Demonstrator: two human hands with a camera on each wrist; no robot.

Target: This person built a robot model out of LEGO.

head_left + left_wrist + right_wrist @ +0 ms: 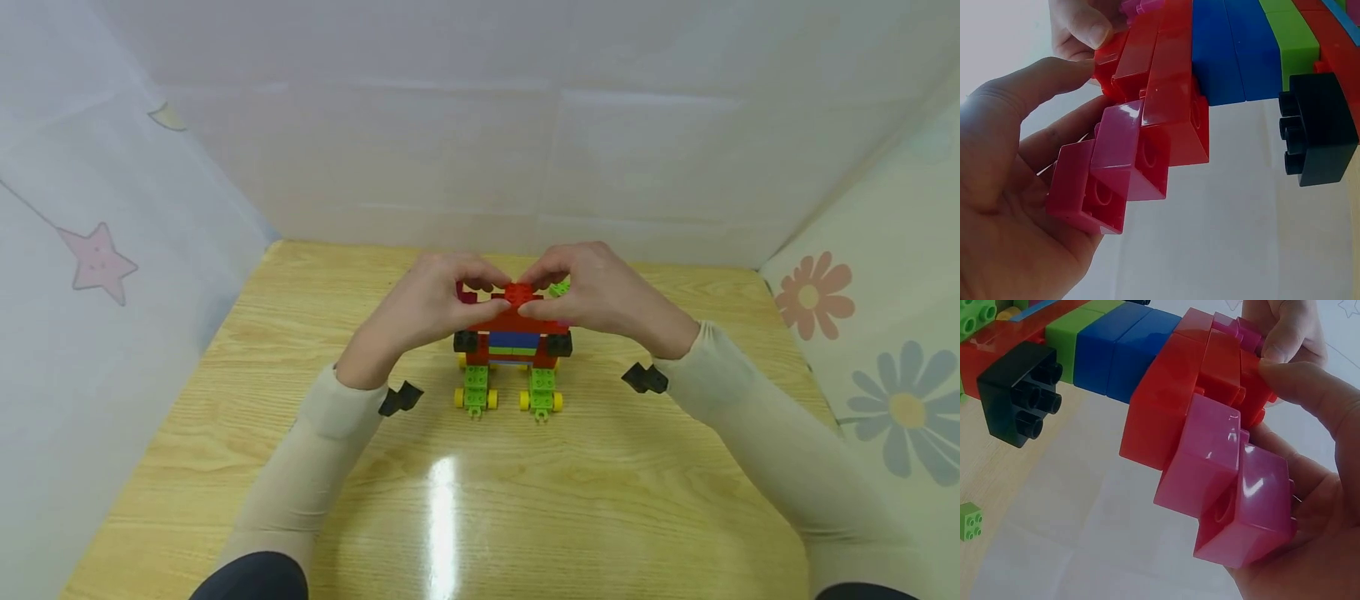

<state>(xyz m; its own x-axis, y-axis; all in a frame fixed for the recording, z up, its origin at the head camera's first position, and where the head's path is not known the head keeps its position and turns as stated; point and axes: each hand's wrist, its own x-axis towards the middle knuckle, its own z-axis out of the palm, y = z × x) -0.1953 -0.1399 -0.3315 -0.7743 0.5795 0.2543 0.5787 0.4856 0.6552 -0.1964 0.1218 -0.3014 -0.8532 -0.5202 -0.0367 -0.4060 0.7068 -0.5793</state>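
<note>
A figure of toy building bricks stands upright on the table, with a red upper body, blue bricks below it and green feet with yellow wheels. My left hand and right hand meet at its top from either side. Thumb and fingers of each pinch the top red brick, which sits on the red bricks below. In the left wrist view, pink bricks jut out beside the left palm. More pink bricks stick out by the right palm. Black bricks project at both sides.
A loose green brick lies on the wooden table in the right wrist view. White cloth hangs behind the table, and printed cloth stands at its sides. Black pieces stick out at the cuffs.
</note>
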